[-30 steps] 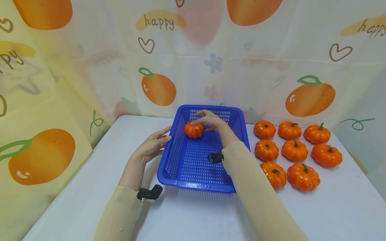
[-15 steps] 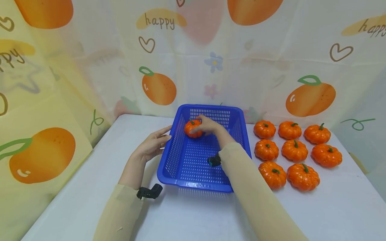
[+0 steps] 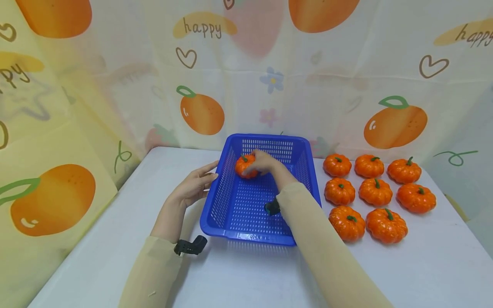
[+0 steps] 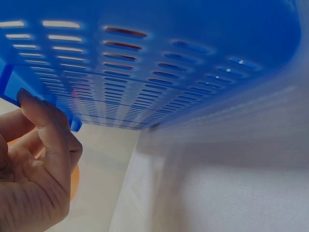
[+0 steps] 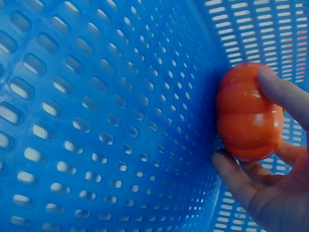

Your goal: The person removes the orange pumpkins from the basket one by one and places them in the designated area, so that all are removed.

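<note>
Inside the blue plastic basket, near its far left corner, lies a small orange pumpkin with a green stem. My right hand reaches in from the right and holds this pumpkin. In the right wrist view, the thumb and fingers lie around the pumpkin, which sits against the perforated basket floor. My left hand is at the basket's left side, its fingers loosely bent. The left wrist view has a fingertip of that hand at the underside of the basket rim.
Several more orange pumpkins stand in rows on the white table, right of the basket. A fruit-patterned cloth hangs behind the table and along its left side.
My right hand has lowered onto the pumpkin in the basket, and its fingers have closed around it. The left hand and the basket have stayed in place.
</note>
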`<state>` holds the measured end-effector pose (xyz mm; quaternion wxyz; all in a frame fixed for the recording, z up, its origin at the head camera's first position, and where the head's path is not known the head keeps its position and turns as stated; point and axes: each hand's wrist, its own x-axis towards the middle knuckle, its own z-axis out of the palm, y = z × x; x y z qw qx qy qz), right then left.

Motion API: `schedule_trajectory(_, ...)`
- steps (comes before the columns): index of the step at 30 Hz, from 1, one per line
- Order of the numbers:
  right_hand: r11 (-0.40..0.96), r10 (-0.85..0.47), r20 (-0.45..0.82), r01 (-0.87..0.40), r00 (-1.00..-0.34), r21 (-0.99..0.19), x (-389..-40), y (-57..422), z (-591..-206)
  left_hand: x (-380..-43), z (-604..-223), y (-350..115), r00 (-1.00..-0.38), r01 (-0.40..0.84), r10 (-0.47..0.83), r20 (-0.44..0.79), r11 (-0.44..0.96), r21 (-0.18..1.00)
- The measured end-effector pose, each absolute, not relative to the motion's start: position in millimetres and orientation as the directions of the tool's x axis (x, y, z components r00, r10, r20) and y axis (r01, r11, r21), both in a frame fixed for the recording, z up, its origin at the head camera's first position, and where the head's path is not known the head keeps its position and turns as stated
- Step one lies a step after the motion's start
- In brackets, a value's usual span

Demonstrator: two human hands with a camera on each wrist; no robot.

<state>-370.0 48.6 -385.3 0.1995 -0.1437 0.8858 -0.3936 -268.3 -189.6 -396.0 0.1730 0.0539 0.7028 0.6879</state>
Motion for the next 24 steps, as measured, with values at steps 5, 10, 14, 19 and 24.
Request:
schedule_trajectory(5, 0.602, -0.385, -0.224, -0.059, -0.896, -0.796, -373, 52, -380, -269, -396, -189, -0.937, -0.155, 0.31, -0.164, 0.053, 0.986)
schedule_trajectory(10, 0.51, -0.387, -0.247, 0.017, -0.888, -0.86, -374, 57, -368, -268, -396, -187, -0.938, -0.161, 0.304, -0.167, 0.046, 0.986)
schedule_trajectory(14, 0.449, -0.407, -0.249, 0.045, -0.879, -0.892, -377, 60, -353, -268, -396, -187, -0.941, -0.159, 0.294, -0.167, 0.048, 0.986)
schedule_trajectory(19, 0.391, -0.438, -0.219, 0.035, -0.872, -0.92, -380, 69, -329, -268, -395, -186, -0.946, -0.157, 0.276, -0.169, 0.065, 0.985)
schedule_trajectory(24, 0.337, -0.461, -0.161, -0.004, -0.873, -0.941, -380, 79, -305, -268, -394, -185, -0.945, -0.161, 0.275, -0.175, 0.074, 0.984)
